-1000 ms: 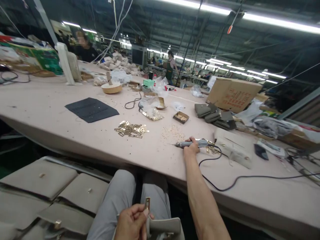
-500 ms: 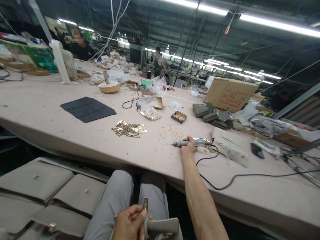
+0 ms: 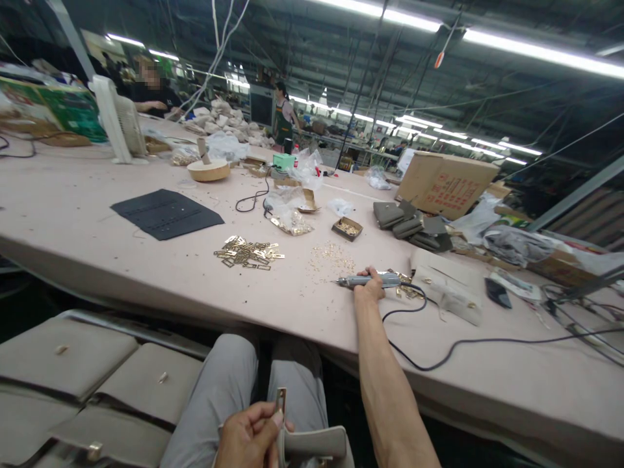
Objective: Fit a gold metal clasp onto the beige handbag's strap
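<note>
Over my lap, my left hand [image 3: 253,434] pinches a small gold metal plate [image 3: 281,398] with a slot, at the edge of a grey-beige leather-like piece [image 3: 314,443]. The lower part of that piece is cut off by the frame's bottom edge. My right hand [image 3: 371,286] reaches across the table, wrapped round a grey corded electric screwdriver [image 3: 348,281]. Its thin bit points left, close to the tabletop, beside scattered tiny gold screws [image 3: 331,259]. Left of these lies a heap of gold slotted plates [image 3: 247,252].
A small dark box [image 3: 347,228] of gold bits stands beyond the screws. The black cord [image 3: 453,348] curves across the table's right side. Folded grey pouches [image 3: 409,221] lie by a cardboard box [image 3: 446,182]. Beige bags [image 3: 63,354] are stacked at my left. Two people are further back.
My hands hold nearly the same pose with the screwdriver and plate. The view has shifted slightly. In the background, the standing person has moved left.
</note>
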A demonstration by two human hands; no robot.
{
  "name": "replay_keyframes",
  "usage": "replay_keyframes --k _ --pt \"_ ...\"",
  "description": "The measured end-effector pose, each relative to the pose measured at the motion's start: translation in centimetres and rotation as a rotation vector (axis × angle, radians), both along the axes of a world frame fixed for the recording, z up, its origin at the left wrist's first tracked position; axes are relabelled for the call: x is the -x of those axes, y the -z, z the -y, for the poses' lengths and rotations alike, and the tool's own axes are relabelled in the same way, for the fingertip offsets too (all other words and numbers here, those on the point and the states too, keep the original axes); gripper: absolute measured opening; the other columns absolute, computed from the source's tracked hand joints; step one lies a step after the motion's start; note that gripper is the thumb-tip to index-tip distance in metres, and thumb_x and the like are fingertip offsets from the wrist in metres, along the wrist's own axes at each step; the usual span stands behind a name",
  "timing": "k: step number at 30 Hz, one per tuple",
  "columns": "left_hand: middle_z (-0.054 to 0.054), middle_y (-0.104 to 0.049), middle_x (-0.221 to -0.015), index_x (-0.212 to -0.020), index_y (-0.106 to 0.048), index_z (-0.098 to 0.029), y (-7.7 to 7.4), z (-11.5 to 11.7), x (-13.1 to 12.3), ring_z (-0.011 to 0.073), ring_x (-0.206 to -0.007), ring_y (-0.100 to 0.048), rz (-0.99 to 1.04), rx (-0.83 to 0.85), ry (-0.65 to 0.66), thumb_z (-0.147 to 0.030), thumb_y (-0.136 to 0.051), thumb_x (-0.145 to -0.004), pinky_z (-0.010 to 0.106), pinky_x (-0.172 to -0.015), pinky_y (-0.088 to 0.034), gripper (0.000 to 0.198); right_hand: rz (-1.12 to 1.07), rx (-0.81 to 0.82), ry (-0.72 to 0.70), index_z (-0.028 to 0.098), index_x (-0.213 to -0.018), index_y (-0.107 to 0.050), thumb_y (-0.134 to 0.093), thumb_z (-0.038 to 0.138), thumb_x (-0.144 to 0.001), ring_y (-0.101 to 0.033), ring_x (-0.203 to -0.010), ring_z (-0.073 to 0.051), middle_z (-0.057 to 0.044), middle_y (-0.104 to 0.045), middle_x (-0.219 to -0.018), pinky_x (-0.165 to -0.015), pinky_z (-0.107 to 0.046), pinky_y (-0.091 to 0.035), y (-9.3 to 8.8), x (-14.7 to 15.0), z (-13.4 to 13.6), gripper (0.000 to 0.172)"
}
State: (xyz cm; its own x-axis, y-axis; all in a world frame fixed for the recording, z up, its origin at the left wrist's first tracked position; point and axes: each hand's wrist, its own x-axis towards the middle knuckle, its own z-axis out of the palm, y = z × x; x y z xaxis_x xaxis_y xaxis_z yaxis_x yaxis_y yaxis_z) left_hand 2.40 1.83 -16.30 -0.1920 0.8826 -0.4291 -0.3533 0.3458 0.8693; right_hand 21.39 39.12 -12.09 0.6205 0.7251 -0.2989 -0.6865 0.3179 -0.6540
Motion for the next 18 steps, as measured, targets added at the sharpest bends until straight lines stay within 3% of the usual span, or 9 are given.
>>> replay_keyframes --k 10,18 --pt "0.002 -0.053 -0.034 -0.068 -0.071 -0.014 0.22 -0.11 -0.03 0.0086 -0.029 -0.035 -0.002 0.015 -0.004 -0.076 -0.08 -0.065 0.021 -0.04 -0.026 0.063 0.002 0.006 -0.01 0.019 -0.083 -0.047 -0.079 0.013 -0.082 -0.053 -0.051 -0.007 0.002 -0.064 -0.075 -0.043 -0.018 -0.05 -0.18 -0.1 0.22 0.033" --pt "0.007 -0.065 -0.046 -0.072 -0.072 -0.014 0.79 -0.19 0.25 0.009 -0.03 -0.041 -0.005 0.015 0.027 -0.081 -0.08 -0.062 0.021 -0.038 -0.03 0.069 0.041 0.002 -0.018 0.02 -0.084 -0.046 -0.081 0.016 -0.08 -0.054 -0.05 -0.008 0.003 -0.064 -0.075 -0.043 -0.019 -0.051 0.14 -0.18 0.01 0.035"
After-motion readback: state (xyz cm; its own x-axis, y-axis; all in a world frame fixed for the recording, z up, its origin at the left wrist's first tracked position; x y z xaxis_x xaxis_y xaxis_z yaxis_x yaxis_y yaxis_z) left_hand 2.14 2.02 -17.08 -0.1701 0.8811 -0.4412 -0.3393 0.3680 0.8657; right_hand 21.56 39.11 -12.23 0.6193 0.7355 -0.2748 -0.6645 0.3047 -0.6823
